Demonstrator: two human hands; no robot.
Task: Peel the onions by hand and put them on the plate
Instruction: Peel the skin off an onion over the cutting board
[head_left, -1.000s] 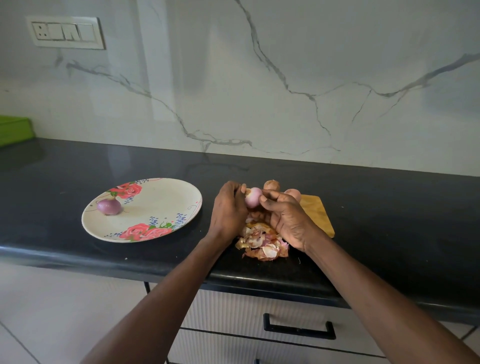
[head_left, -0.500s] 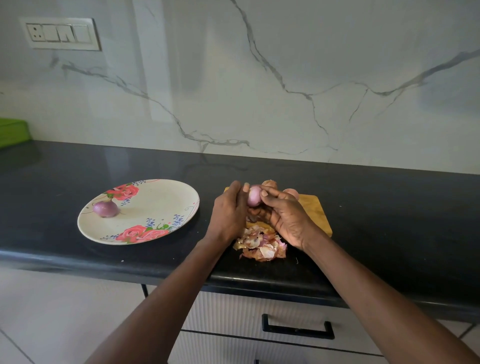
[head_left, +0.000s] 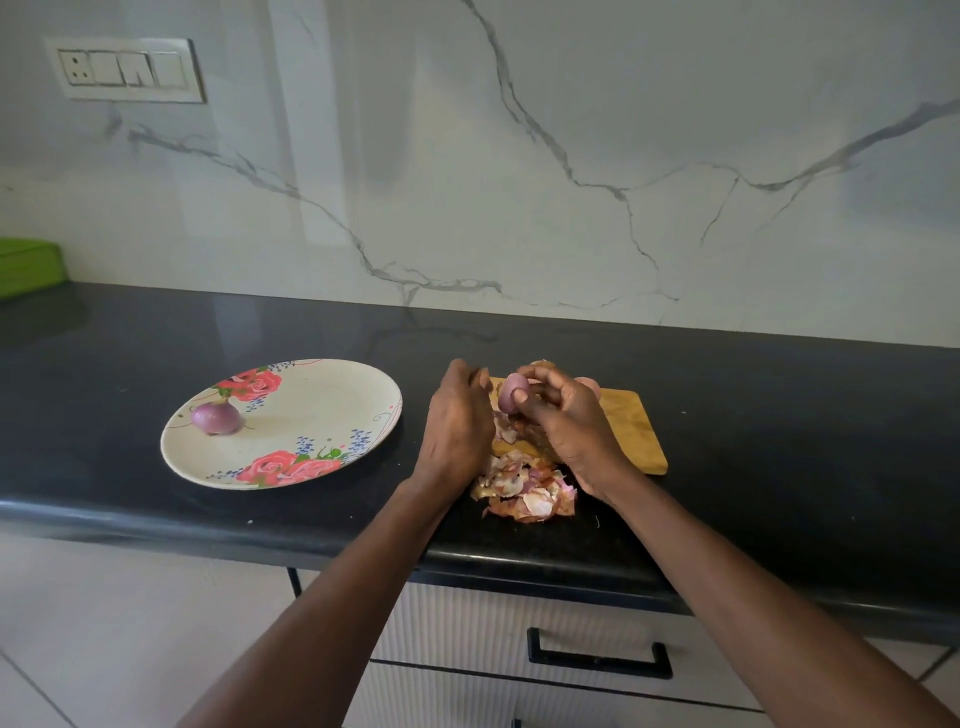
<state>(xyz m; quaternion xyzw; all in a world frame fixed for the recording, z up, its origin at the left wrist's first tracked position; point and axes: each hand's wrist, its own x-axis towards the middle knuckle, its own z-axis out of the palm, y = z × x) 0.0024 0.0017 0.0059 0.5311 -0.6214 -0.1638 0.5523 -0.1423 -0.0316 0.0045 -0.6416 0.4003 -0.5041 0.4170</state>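
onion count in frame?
4 visible: one on the plate, one in the right hand, two partly hidden behind the hands. More may be hidden.

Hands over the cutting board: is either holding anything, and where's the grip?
The right hand holds a small peeled onion, thumb on its near side, fingertips over its top. The left hand is beside it, fingers curled; whether it holds anything cannot be told.

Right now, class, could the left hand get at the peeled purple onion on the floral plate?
Probably yes: the left hand sits beside the floral plate, and nothing stands between it and the peeled purple onion.
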